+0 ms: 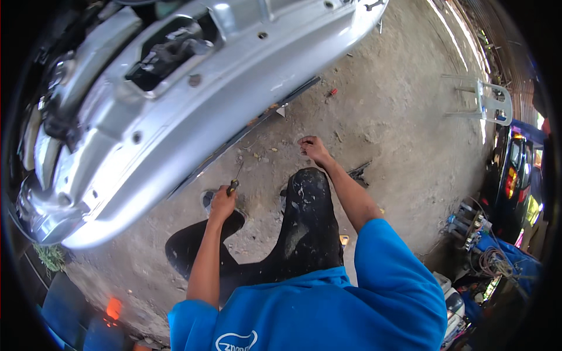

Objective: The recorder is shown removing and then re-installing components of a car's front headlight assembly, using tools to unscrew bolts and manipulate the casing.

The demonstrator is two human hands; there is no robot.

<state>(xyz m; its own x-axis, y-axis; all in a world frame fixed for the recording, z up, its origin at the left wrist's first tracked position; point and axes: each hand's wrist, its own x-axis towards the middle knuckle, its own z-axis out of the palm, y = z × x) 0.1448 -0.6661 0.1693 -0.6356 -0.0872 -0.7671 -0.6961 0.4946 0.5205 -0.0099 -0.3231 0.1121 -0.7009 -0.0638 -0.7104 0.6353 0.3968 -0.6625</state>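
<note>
Screwdriver handle hidden in left hand grip; right hand fingers curled, contents unclear.

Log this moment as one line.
left hand: grips screwdriver | right hand: fingers at dirt floor | silver car panel: ahead

car panel: silver | shirt: bright blue | trousers: black, pale paint specks | ground: grey-brown
</note>
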